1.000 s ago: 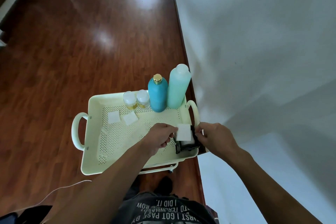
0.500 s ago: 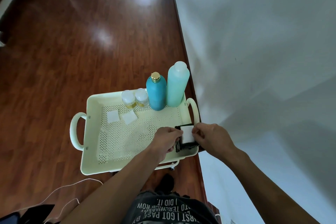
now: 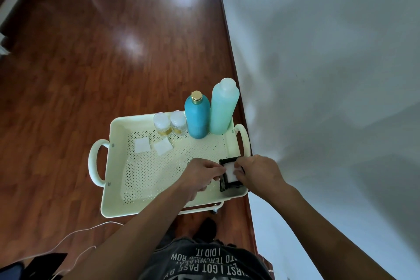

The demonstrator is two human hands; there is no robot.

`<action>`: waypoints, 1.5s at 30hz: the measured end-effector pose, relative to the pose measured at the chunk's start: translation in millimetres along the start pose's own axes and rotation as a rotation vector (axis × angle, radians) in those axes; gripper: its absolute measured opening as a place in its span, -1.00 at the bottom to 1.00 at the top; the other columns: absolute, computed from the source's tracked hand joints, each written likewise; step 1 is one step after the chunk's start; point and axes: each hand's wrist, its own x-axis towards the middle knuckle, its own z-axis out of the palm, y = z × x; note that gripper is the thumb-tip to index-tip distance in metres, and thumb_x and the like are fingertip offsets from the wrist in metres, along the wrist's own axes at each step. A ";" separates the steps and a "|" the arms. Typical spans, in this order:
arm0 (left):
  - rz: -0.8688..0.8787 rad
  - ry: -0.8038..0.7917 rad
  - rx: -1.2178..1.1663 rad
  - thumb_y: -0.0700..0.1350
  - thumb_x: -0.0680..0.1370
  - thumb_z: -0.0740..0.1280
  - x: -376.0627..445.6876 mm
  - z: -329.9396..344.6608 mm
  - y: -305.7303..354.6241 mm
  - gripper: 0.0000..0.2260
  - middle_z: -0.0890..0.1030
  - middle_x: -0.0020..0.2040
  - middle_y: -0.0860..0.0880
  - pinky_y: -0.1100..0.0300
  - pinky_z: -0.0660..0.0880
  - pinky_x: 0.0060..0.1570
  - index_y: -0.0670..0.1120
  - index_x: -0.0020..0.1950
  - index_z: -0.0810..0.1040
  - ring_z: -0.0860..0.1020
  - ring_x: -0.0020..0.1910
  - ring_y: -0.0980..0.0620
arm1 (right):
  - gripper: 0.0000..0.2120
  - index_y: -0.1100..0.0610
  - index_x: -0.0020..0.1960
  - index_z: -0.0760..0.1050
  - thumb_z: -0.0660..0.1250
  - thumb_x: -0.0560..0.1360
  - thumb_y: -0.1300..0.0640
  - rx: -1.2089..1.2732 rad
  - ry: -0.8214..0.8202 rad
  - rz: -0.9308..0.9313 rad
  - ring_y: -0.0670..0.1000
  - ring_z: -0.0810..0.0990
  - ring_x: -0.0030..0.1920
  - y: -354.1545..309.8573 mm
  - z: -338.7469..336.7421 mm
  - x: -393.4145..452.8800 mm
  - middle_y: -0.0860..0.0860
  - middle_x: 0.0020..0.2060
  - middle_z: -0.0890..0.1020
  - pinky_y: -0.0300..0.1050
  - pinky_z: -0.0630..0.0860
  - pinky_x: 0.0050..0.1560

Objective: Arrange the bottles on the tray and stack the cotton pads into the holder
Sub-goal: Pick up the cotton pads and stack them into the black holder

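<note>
A second before, the white cotton pad (image 3: 230, 171) was held above the black holder (image 3: 229, 175) between both hands; by this moment it had come down into the holder's open top and lay flat there, framed by the black rim. The left hand (image 3: 201, 177) had its fingers curled, their tips at the pad's left edge, seemingly pinching or steadying it, though whether they gripped the pad or the holder's wall could not be told. The right hand (image 3: 256, 174) had its fingers bent down onto the pad's right side, pressing or pinching it against the holder. That meant one pad was as good as seated, and the stacking step was under way rather than finished.

Two more square cotton pads (image 3: 142, 146) (image 3: 163, 146) lay loose on the perforated cream tray (image 3: 159, 179), well beyond the left fingertips. Past them, along the tray's far edge, stood two small jars (image 3: 161, 124) (image 3: 178, 123), a blue bottle with a gold cap (image 3: 197, 117) and a taller pale green bottle (image 3: 223, 107), upright and side by side, so the bottles looked arranged already.
</note>
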 end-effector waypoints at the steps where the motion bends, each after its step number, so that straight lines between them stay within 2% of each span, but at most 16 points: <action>1: 0.003 0.002 0.007 -0.12 0.49 0.50 0.3 -1.6 0.3 -0.94 0.56 -0.46 0.06 0.28 0.18 -0.55 -0.09 -0.16 0.73 0.29 -0.52 0.10 | -0.77 -0.02 0.10 0.59 0.24 0.58 -0.09 -0.022 -0.014 0.005 0.11 0.66 -0.10 -0.9 0.8 1.4 0.03 -0.08 0.69 -0.10 0.53 -0.12; 8: -0.013 0.015 0.008 -0.09 0.48 0.52 3.1 -21.2 -6.7 -0.91 0.56 -0.36 0.00 0.25 0.19 -0.51 -0.10 -0.14 0.74 0.30 -0.47 0.07 | -0.80 -0.05 0.10 0.57 0.32 0.54 -0.10 0.005 0.021 0.012 0.11 0.66 -0.10 -2.9 2.3 3.6 0.01 -0.09 0.69 -0.11 0.45 -0.15; 11: -0.024 0.037 0.003 -0.08 0.48 0.51 5.7 -31.4 -12.1 -0.89 0.57 -0.32 -0.02 0.27 0.23 -0.51 -0.11 -0.11 0.74 0.33 -0.44 0.07 | -0.85 -0.06 0.02 0.57 0.32 0.53 -0.10 0.005 0.006 0.019 0.07 0.62 -0.18 -2.7 0.0 5.8 -0.03 -0.20 0.62 -0.15 0.36 -0.21; 14: -0.035 0.046 -0.017 -0.06 0.47 0.52 7.1 -40.3 -17.6 -0.87 0.58 -0.31 -0.01 0.27 0.24 -0.50 -0.11 -0.10 0.73 0.34 -0.42 0.07 | -0.87 -0.06 -0.04 0.58 0.31 0.53 -0.08 -0.032 -0.022 0.024 0.01 0.50 -0.29 -1.8 -1.3 7.8 -0.09 -0.30 0.49 -0.16 0.34 -0.25; 19: -0.055 0.064 -0.045 -0.04 0.48 0.51 12.5 -58.4 -29.4 -0.85 0.58 -0.30 -0.01 0.27 0.25 -0.50 -0.11 -0.08 0.74 0.34 -0.42 0.08 | -0.89 -0.10 -0.03 0.59 0.33 0.52 -0.08 0.007 0.001 0.019 0.00 0.49 -0.29 -3.4 -7.9 14.2 -0.11 -0.29 0.54 -0.17 0.32 -0.27; 23: -0.056 0.093 -0.052 -0.04 0.49 0.50 17.4 -72.1 -39.8 -0.86 0.59 -0.29 -0.02 0.27 0.24 -0.51 -0.11 -0.09 0.73 0.33 -0.43 0.07 | -0.90 -0.09 -0.03 0.57 0.33 0.53 -0.08 0.063 0.081 -0.018 0.03 0.62 -0.24 -17.3 -17.9 24.4 -0.10 -0.25 0.68 -0.17 0.32 -0.28; 28: -0.053 0.183 0.053 -0.01 0.50 0.48 28.6 -95.6 -56.8 -0.88 0.66 -0.26 0.00 0.29 0.32 -0.48 -0.05 -0.10 0.71 0.43 -0.46 0.13 | -0.90 -0.03 -0.04 0.59 0.33 0.55 -0.02 0.166 0.117 -0.136 0.01 0.61 -0.28 -50.5 -23.5 43.3 -0.06 -0.31 0.67 -0.15 0.40 -0.30; 31: -0.048 0.252 0.131 -0.02 0.49 0.49 37.3 -115.2 -70.2 -0.89 0.69 -0.22 -0.04 0.22 0.44 -0.34 -0.05 -0.13 0.69 0.54 -0.35 0.08 | -0.87 -0.04 0.00 0.59 0.30 0.55 -0.03 0.194 0.057 -0.185 0.03 0.60 -0.24 -75.5 -16.5 57.2 -0.05 -0.28 0.67 -0.09 0.52 -0.22; 34: -0.056 0.316 0.201 -0.01 0.49 0.48 46.0 -138.6 -81.0 -0.91 0.70 -0.18 -0.03 0.06 0.57 -0.08 -0.02 -0.14 0.68 0.62 -0.18 -0.01 | -0.85 -0.04 0.03 0.59 0.27 0.57 -0.04 0.211 -0.029 -0.172 0.02 0.57 -0.18 -96.4 -0.3 74.7 -0.08 -0.20 0.67 -0.08 0.50 -0.19; 36: -0.057 0.380 0.225 -0.01 0.50 0.47 51.9 -154.1 -84.3 -0.93 0.69 -0.13 0.00 0.01 0.60 0.02 0.02 -0.15 0.66 0.63 -0.09 -0.03 | -0.84 -0.03 0.03 0.60 0.26 0.57 -0.02 0.247 -0.085 -0.138 0.01 0.59 -0.14 -107.5 12.3 87.0 -0.09 -0.16 0.67 -0.08 0.50 -0.18; 41: -0.074 0.538 0.099 -0.05 0.54 0.41 69.9 -182.7 -88.1 -0.90 0.67 -0.08 -0.09 0.05 0.57 -0.08 -0.08 -0.05 0.62 0.63 -0.06 -0.11 | -0.80 0.04 0.04 0.63 0.25 0.56 0.02 0.363 -0.181 -0.029 0.01 0.63 -0.08 -123.1 42.2 115.8 -0.07 -0.06 0.70 -0.08 0.56 -0.14; 45: -0.122 0.547 0.094 -0.02 0.57 0.36 83.9 -192.9 -91.6 -0.83 0.66 -0.05 -0.12 0.09 0.52 -0.15 -0.10 0.05 0.57 0.61 -0.06 -0.13 | -0.80 0.04 0.10 0.61 0.28 0.56 0.02 0.409 -0.232 0.081 0.04 0.64 -0.01 -124.9 64.5 129.1 -0.03 -0.03 0.70 -0.08 0.55 -0.07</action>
